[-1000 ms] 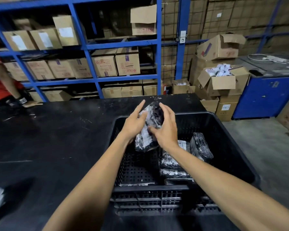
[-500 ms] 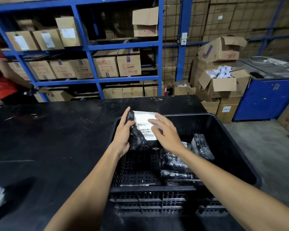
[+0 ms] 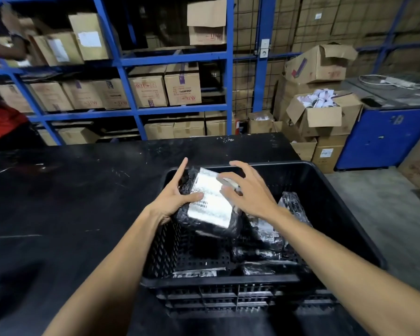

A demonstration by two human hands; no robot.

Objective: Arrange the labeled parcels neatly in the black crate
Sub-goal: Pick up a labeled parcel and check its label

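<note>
Black crate (image 3: 344, 215), right on counter (image 3: 70, 214): several wrapped parcels lie inside, right half. Left hand (image 3: 174, 197) grips labeled parcel (image 3: 210, 209) above crate's left half; right hand (image 3: 249, 192), fingers spread, rests on its label.

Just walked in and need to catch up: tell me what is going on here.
A person is packing a black crate on a black table. The left hand grips a black-wrapped parcel, white label up, over the crate's left side. The right hand rests open-fingered on it. More wrapped parcels lie along the right.
</note>
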